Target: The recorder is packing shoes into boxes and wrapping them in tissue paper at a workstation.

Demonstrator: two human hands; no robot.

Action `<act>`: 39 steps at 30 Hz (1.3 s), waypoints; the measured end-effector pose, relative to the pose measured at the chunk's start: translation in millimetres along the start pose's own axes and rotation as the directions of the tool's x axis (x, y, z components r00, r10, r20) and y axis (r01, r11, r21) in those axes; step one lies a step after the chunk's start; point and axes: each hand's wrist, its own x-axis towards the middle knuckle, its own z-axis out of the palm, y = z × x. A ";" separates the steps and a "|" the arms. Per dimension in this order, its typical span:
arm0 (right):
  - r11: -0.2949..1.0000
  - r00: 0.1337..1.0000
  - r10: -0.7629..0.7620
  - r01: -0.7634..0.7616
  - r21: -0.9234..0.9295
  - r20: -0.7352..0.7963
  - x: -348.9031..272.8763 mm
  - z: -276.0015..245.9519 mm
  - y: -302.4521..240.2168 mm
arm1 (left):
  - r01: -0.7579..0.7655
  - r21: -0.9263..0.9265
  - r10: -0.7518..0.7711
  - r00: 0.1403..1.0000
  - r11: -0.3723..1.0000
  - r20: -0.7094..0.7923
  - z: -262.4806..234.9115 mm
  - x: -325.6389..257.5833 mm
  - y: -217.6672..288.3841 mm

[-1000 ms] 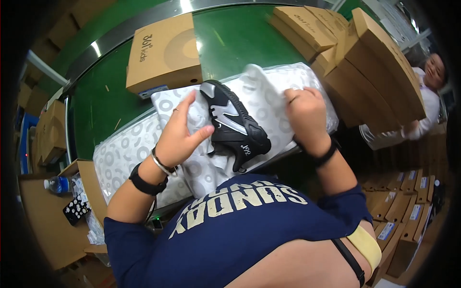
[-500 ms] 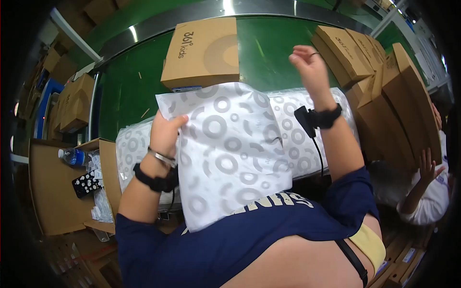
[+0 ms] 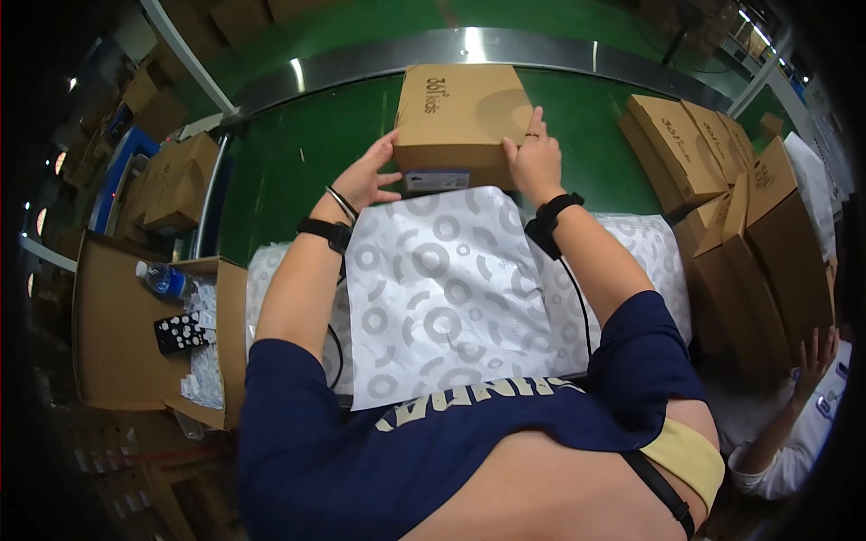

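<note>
A closed brown cardboard box [image 3: 460, 104] rests on the green surface in front of me, a label on its near side. My left hand [image 3: 365, 176] grips its near left corner, some fingers spread past the edge. Across from it, my right hand [image 3: 538, 162] holds the right side, thumb and index finger on the near corner. Nearer to me, a white wrapping paper sheet [image 3: 442, 298] printed with grey rings lies loose between my forearms, its lower edge against my shirt. Beneath it are stacks of the same patterned paper [image 3: 640, 257].
At left an open carton [image 3: 117, 334] holds a water bottle [image 3: 162, 278], a black item with white spots [image 3: 180, 334] and small white packets. Several brown boxes [image 3: 681, 149] are piled at right, beside another person's hand [image 3: 816, 356]. A metal rail [image 3: 532, 54] runs along the far side.
My left hand has let go of the paper sheet, and both hands have reached the cardboard box. The box sits further right, between my hands. The view has shifted too.
</note>
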 end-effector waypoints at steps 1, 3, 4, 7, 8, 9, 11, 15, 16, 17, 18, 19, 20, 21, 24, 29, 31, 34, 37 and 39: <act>0.999 0.997 -0.014 0.016 0.035 -0.076 0.9 -4.7 -0.3 | -0.001 0.079 0.001 1.000 0.997 0.007 -1.4 0.5 1.9; 0.988 0.992 -0.121 0.123 -0.089 0.029 -12.9 -15.8 0.2 | -0.022 0.170 0.023 1.000 0.985 -0.004 -8.2 -1.2 -9.3; 0.981 0.990 -0.098 0.113 -0.155 0.098 -14.9 -16.4 8.0 | -0.109 0.099 0.107 0.994 0.989 0.023 1.1 -1.0 -12.6; 0.983 0.992 -0.082 0.096 -0.154 0.094 -19.9 -10.9 25.1 | -0.217 0.127 0.219 0.976 0.968 -0.002 25.6 -5.5 -4.8; 0.992 0.995 -0.099 0.101 -0.078 0.030 -23.8 -9.8 28.5 | -0.231 0.228 0.250 0.966 0.946 -0.059 34.4 -10.8 2.4; 0.992 0.995 -0.093 0.095 -0.082 0.032 -28.5 -9.2 32.3 | -0.229 0.226 0.246 0.968 0.947 -0.053 43.2 -14.0 9.5; 0.995 0.995 -0.090 0.092 0.048 -0.047 -36.0 -10.5 25.9 | -0.317 0.455 0.354 0.935 0.832 0.003 50.7 -22.2 21.7; 0.890 0.952 0.293 -0.306 0.339 0.091 -24.3 -16.8 26.1 | 0.026 0.556 -0.008 0.999 0.831 -0.034 33.1 0.3 -2.9; 0.523 0.826 0.508 -0.521 0.674 0.244 -14.2 -1.7 53.4 | 0.128 0.635 -0.125 0.991 0.762 -0.049 23.4 13.4 -17.0; 0.005 0.666 0.572 -0.587 0.810 0.479 -8.1 8.3 64.6 | 0.234 0.699 -0.238 0.967 0.676 -0.092 8.1 22.7 -35.3; -0.154 0.625 0.554 -0.573 0.805 0.550 -15.8 -2.6 40.7 | -0.057 0.649 0.091 0.996 0.759 -0.020 2.1 10.4 -66.0; -0.271 0.604 0.484 -0.585 0.765 0.633 -20.9 1.8 58.3 | -0.064 0.652 0.090 0.996 0.755 -0.006 11.5 9.4 -62.3; -0.203 0.574 0.435 -0.688 0.697 0.693 -25.9 -3.6 62.2 | -0.037 0.731 0.192 0.973 0.681 -0.131 17.1 1.5 -55.3; -0.126 0.534 0.389 -0.776 0.618 0.751 -32.8 -7.5 64.2 | 0.009 0.797 0.302 0.923 0.604 -0.239 22.7 -6.3 -48.3; 0.170 0.515 0.285 -0.857 0.486 0.809 -57.2 -36.6 59.2 | 0.028 0.950 0.583 0.784 0.310 -0.214 46.8 -51.8 -13.8; 0.625 0.603 0.008 -0.626 0.467 0.797 -144.9 -100.5 46.5 | -0.096 0.990 0.610 0.792 0.103 0.013 88.8 -160.2 -21.2; 0.649 0.454 -0.055 -0.661 0.377 0.890 -163.5 -117.9 25.1 | -0.071 0.944 0.505 0.856 0.322 -0.108 83.4 -176.7 -63.2; 0.464 0.550 -0.322 -0.618 0.635 0.770 -182.2 -113.4 1.6 | -0.088 0.466 0.232 0.937 0.880 -0.262 92.3 -173.4 -107.8; 0.425 0.579 -0.161 -0.690 0.586 0.799 -171.8 -123.1 -16.9 | -0.121 0.042 0.128 0.958 0.992 -0.258 104.5 -165.8 -101.6; 0.317 0.612 -0.063 -0.736 0.598 0.788 -159.7 -131.1 -25.1 | -0.279 -0.146 0.242 0.943 0.949 -0.229 107.9 -162.2 -71.7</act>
